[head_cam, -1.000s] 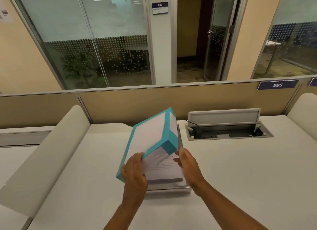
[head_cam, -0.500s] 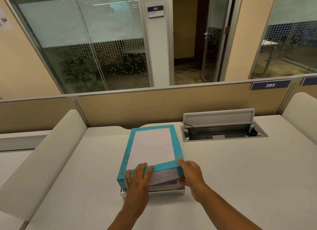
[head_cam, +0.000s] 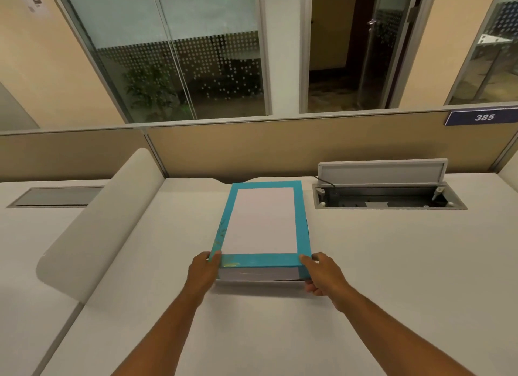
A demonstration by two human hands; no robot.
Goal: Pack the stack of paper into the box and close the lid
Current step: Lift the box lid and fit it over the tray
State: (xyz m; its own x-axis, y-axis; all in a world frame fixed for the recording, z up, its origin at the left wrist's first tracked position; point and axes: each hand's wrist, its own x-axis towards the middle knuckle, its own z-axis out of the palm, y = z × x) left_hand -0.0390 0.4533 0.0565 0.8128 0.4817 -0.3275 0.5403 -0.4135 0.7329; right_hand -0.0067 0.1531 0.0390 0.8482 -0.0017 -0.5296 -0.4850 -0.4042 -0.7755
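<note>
Lid (head_cam: 265,224) of teal cardboard with a white panel, tilted up a second ago, now lies flat over the white paper stack (head_cam: 256,275) on the pale desk (head_cam: 392,263), so closing looks nearly done, though sheet edges show at six o'clock. The left hand (head_cam: 202,269) grips the lid's seven o'clock corner, the right hand (head_cam: 322,273) its five o'clock corner, fingers pressed around the edges.

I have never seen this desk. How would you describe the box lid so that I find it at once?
Start at the white desk below the beige partition. Left of the open cable hatch, near the desk's middle, the lid lies flat, its near corners between both hands: left hand, right hand. It is the only turquoise thing, a bright frame around a white rectangle.
</note>
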